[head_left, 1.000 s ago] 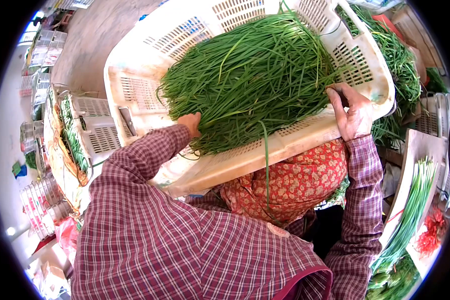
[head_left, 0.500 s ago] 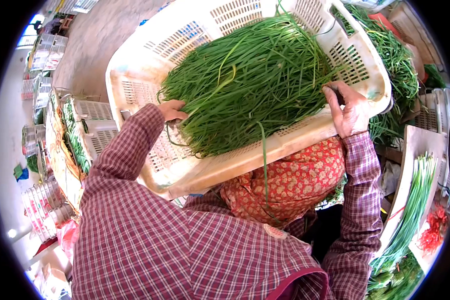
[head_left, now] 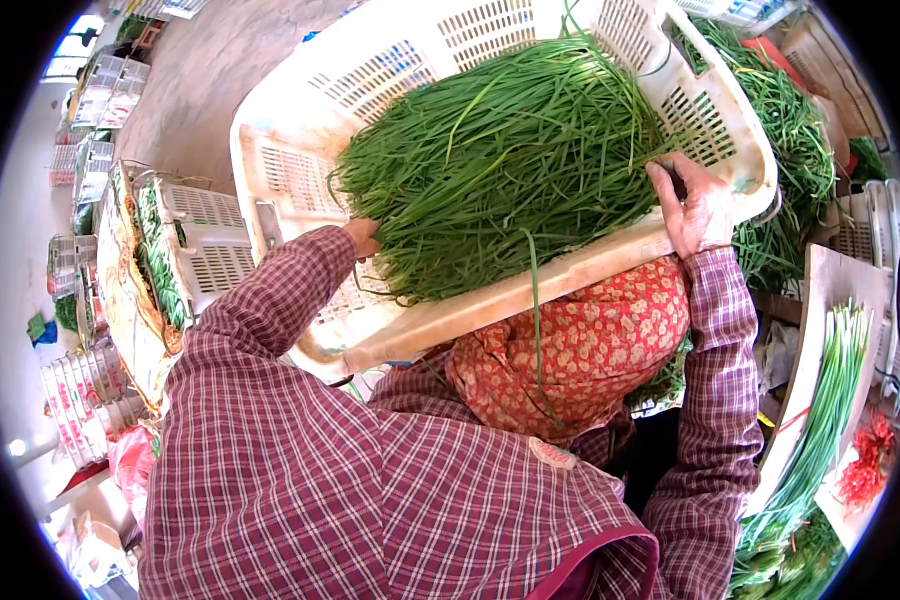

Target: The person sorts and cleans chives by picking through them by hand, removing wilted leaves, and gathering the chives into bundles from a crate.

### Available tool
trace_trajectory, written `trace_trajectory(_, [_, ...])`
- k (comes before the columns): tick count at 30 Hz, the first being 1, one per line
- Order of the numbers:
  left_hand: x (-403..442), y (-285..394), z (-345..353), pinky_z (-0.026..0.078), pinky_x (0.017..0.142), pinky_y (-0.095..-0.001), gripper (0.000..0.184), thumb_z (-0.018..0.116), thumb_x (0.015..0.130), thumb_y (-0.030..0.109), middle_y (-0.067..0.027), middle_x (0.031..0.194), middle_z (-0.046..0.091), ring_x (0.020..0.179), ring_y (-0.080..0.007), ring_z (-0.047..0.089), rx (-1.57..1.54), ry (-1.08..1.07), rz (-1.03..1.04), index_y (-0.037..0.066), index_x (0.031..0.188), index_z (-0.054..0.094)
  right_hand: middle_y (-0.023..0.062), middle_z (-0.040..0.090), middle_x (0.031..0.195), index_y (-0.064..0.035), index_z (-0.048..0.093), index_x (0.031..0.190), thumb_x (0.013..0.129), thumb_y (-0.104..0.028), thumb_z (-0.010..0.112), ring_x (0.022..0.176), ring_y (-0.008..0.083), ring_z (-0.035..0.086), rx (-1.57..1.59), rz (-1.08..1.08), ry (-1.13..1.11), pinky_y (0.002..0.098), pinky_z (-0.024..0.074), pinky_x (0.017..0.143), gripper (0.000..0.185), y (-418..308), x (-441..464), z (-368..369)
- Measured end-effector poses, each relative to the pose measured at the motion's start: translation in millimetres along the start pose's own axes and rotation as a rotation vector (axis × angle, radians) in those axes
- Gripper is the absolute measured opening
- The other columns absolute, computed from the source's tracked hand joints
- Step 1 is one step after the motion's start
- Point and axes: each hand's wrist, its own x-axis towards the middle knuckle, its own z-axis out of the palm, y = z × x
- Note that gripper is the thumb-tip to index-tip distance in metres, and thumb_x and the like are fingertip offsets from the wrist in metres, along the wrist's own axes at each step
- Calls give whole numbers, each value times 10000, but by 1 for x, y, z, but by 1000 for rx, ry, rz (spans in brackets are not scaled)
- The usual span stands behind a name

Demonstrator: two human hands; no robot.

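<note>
1 white crate (head_left: pixel 470 320) loaded with long green leaves (head_left: pixel 510 170)

Found the leaves inside the crate, heaped in 1 thick pile and running mostly from left to right. Observed the left hand (head_left: pixel 363 238) at the left end of the pile, with fingers against the leaves; cannot tell whether gripping any. Observed the right hand (head_left: pixel 692 200) over the near rim towards the right end, with thumb and forefinger bent close to the leaf ends; cannot tell whether pinching any between them. Noted 1 loose leaf (head_left: pixel 536 300) hanging over the near rim and down across a red floral cloth (head_left: pixel 590 350), just below the crate. Noted plaid sleeves (head_left: pixel 280 290) on both arms, reaching to the wrists.

Recorded to the right of the crate: 1 heap of greens (head_left: pixel 770 150) and, nearer the wearer, 1 pale board (head_left: pixel 840 275) bearing 1 bundle of thin green stalks (head_left: pixel 832 370). Recorded beside that board: 1 red item (head_left: pixel 867 462), too unclear to identify. Recorded to the left: 1 slatted crate (head_left: pixel 210 232), near the loaded 1.
</note>
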Motion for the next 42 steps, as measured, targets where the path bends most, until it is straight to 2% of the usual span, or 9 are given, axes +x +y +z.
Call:
trace_trajectory(4, [53, -23, 26, 454, 910, -431, 567, 710, 796, 256, -256, 1208, 556, 1127, -368, 540, 345, 126, -18, -18, 1234, 476, 125, 673, 801, -65, 667, 884, 848, -206, 625, 719, 282, 656, 5, -31, 25, 365, 511, 680, 151, -3, 2, 2])
trace_trajectory(11, [75, -30, 37, 479, 869, -446, 508, 728, 708, 255, -232, 1109, 598, 1012, -383, 583, 242, 496, 182, 38, 1135, 561, 103, 654, 795, -86, 649, 862, 818, -226, 616, 701, 289, 647, -59, -94, 84, 393, 540, 652, 151, 9, -3, 5])
trace_trajectory(19, [81, -26, 22, 470, 887, -444, 410, 648, 794, 218, -232, 1090, 587, 1027, -367, 574, 278, 364, -9, -7, 1124, 554, 113, 652, 787, -59, 646, 899, 836, -240, 604, 739, 295, 642, -15, -70, 117, 386, 520, 666, 196, -2, -8, -5])
trace_trajectory(23, [77, -30, -8, 466, 896, -428, 432, 655, 773, 182, -258, 1125, 577, 1048, -376, 567, 192, 435, 291, 5, 1159, 572, 119, 663, 803, -85, 651, 873, 823, -271, 588, 766, 305, 645, -25, -45, 78, 403, 512, 700, 202, -2, -8, -5])
trace_trajectory(28, [-49, 46, -75, 489, 754, -462, 334, 555, 802, 262, -234, 878, 637, 821, -385, 619, 295, 334, 308, 5, 1001, 629, 157, 636, 1084, -100, 538, 1205, 843, -476, 572, 937, 312, 638, -6, 92, -131, 391, 503, 838, 523, -8, 8, 2])
trace_trajectory(30, [-77, 53, -83, 480, 685, -461, 261, 524, 831, 175, -229, 783, 615, 765, -360, 614, 346, 567, 853, 24, 1042, 552, 175, 537, 1234, -108, 351, 1386, 798, -601, 575, 1158, 324, 507, -82, -114, -117, 458, 380, 1002, 799, -44, 16, 0])
trace_trajectory(35, [-217, 140, -93, 487, 584, -426, 210, 522, 869, 171, -164, 710, 605, 633, -332, 605, 574, 521, 871, 5, 998, 516, 149, 477, 1283, -144, 329, 1400, 656, -531, 758, 1261, 325, 387, -78, -482, -195, 513, 333, 1017, 942, -154, 24, 24])
trace_trajectory(39, [-264, 151, -137, 523, 617, -364, 408, 607, 854, 238, -148, 890, 652, 780, -270, 646, 322, 285, 1032, 24, 1181, 488, 111, 638, 905, -62, 557, 1086, 812, -232, 697, 806, 292, 639, 175, -218, -322, 372, 511, 631, 352, -156, 34, 27])
trace_trajectory(42, [-246, 125, -156, 407, 1002, -421, 786, 689, 788, 304, -208, 1394, 398, 1242, -307, 454, -610, 291, 1327, 60, 1425, 298, 68, 612, 728, -16, 568, 956, 904, -193, 586, 572, 186, 596, 727, -100, -84, 286, 491, 473, 185, -153, 33, 30])
